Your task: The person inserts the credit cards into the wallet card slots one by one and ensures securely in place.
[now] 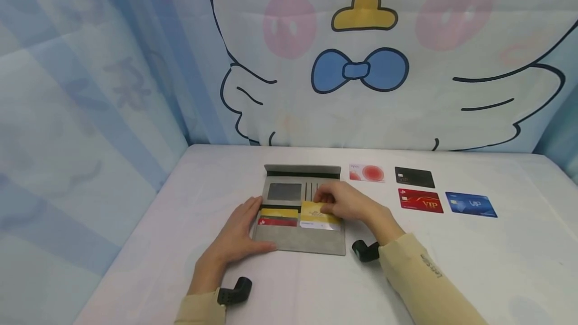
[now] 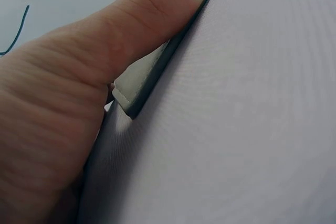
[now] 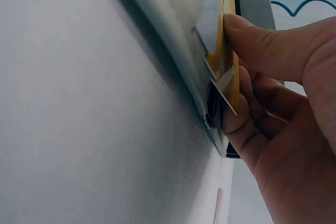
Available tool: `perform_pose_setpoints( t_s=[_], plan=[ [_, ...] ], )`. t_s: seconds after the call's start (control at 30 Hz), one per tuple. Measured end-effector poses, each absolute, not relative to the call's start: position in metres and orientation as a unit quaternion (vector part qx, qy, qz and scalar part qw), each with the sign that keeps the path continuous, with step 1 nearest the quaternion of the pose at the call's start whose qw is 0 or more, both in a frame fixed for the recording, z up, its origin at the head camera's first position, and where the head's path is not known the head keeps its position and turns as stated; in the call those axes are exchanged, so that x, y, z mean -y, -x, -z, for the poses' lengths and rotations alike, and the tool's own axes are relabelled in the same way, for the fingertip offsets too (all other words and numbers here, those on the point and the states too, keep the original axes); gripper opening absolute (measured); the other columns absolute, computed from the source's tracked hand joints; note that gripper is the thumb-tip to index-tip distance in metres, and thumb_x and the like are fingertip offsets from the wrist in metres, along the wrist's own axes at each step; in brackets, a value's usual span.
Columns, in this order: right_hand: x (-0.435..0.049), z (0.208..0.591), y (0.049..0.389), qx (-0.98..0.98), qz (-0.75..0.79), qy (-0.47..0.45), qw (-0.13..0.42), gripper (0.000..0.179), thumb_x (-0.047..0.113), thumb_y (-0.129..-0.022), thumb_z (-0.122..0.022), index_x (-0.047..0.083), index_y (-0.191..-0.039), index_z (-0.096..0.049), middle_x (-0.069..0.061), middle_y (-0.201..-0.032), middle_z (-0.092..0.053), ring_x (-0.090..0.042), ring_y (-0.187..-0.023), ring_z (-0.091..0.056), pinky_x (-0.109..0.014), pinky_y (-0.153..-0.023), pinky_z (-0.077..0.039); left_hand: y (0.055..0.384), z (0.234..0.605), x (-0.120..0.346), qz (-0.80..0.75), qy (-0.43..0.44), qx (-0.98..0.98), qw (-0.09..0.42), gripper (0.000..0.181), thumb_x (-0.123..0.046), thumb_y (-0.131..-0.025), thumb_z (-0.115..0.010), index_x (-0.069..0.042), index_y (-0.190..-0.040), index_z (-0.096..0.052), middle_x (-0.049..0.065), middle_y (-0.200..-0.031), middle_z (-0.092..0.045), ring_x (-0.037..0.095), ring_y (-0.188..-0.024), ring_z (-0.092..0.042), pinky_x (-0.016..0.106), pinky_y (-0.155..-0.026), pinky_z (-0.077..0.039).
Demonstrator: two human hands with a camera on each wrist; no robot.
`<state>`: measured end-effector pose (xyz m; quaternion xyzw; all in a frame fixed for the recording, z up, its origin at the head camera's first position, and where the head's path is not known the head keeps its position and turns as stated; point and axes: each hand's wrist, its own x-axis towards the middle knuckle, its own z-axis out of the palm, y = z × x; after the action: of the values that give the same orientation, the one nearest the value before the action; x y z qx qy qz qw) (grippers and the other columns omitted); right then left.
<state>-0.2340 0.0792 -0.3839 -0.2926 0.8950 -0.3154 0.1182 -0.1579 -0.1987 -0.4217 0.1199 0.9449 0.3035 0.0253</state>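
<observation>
Head view: gray wallet point(image 1: 300, 241) lies unfolded on the white surface point(image 1: 289, 295). Its left card pocket shows strips of a red card point(image 1: 277, 221) and, farther back, a yellow-topped card point(image 1: 280, 212). I make out no card in the dark window point(image 1: 284, 191). At the right pocket, my right hand point(image 1: 349, 202) pinches a yellow card point(image 1: 319, 214) by its right side, fingers curled. My left hand point(image 1: 237, 234) is spread, fingers at the wallet's left edge. Lying apart, to the right: white card with red circle point(image 1: 367, 172), black VIP card point(image 1: 414, 177), red VIP card point(image 1: 421, 200), blue VIP card point(image 1: 471, 204).

Progress, my judgement: left pocket settled, right pocket in hand, four cards outside. Loading or unloading: cannot tell.

Left wrist view: straight thumb presses along the wallet's near edge; other fingers mostly hidden.

Right wrist view: thumb and fingers closed on the yellow card's edge, more than one layer there; exact count and depth in pocket unclear.
</observation>
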Motion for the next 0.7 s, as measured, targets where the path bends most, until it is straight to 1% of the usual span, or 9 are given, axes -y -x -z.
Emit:
perform_pose_setpoints(
  t_s=[0.3,0.53,0.7],
  plan=[
    [-0.079,0.3845,0.2303,-0.894,0.298,0.319,0.103,0.018,0.006,-0.082,-0.07,0.012,-0.099,-0.067,0.004,-0.09,-0.06,-0.013,-0.079,-0.053,-0.028,-0.076,-0.049,0.1585,0.4227,0.1992,-0.302,-0.123,-0.945,0.023,0.113,-0.057,-0.061,-0.079,-0.011,-0.148,-0.026,0.005,-0.151,-0.026,0.026,-0.137,-0.021,0.047,-0.11,-0.019],
    [-0.0787,0.3835,0.228,-0.893,0.286,0.335,0.092,0.015,0.005,-0.083,-0.069,0.01,-0.098,-0.068,0.004,-0.09,-0.06,-0.013,-0.079,-0.053,-0.03,-0.076,-0.05,0.1579,0.4224,0.1996,-0.307,-0.123,-0.943,0.02,0.112,-0.057,-0.06,-0.079,-0.011,-0.148,-0.026,0.005,-0.15,-0.027,0.027,-0.137,-0.021,0.048,-0.109,-0.019],
    [-0.08,0.3853,0.2281,-0.889,0.296,0.337,0.093,0.014,0.005,-0.084,-0.068,0.01,-0.097,-0.068,0.004,-0.09,-0.062,-0.012,-0.079,-0.054,-0.031,-0.076,-0.05,0.1579,0.4227,0.1994,-0.304,-0.12,-0.945,0.023,0.113,-0.058,-0.06,-0.079,-0.013,-0.149,-0.025,0.003,-0.151,-0.026,0.024,-0.137,-0.02,0.046,-0.11,-0.019]
  ],
)
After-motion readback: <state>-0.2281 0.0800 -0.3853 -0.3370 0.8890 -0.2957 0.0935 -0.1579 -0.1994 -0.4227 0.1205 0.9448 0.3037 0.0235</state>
